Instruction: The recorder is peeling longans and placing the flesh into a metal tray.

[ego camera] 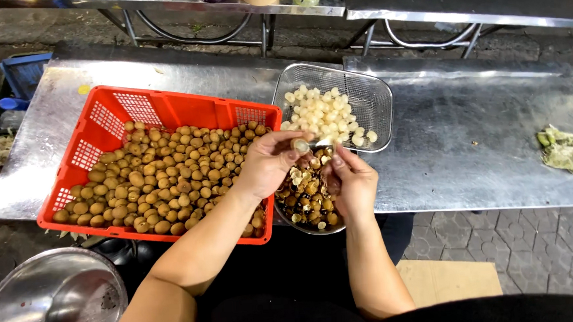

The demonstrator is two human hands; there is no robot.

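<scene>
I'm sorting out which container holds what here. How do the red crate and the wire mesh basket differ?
The red crate is plastic with slotted walls; the wire mesh basket is metal with fine mesh. The crate holds brown, unpeeled round fruits; the basket holds pale, peeled ones. The crate is larger and fuller, and sits left of the basket. Both rest on the steel table, within reach of the left hand and right hand.

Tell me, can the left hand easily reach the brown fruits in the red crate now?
Probably yes. The left hand holds a peeled fruit just over the red crate's right edge, and the brown fruits lie uncovered.
</scene>
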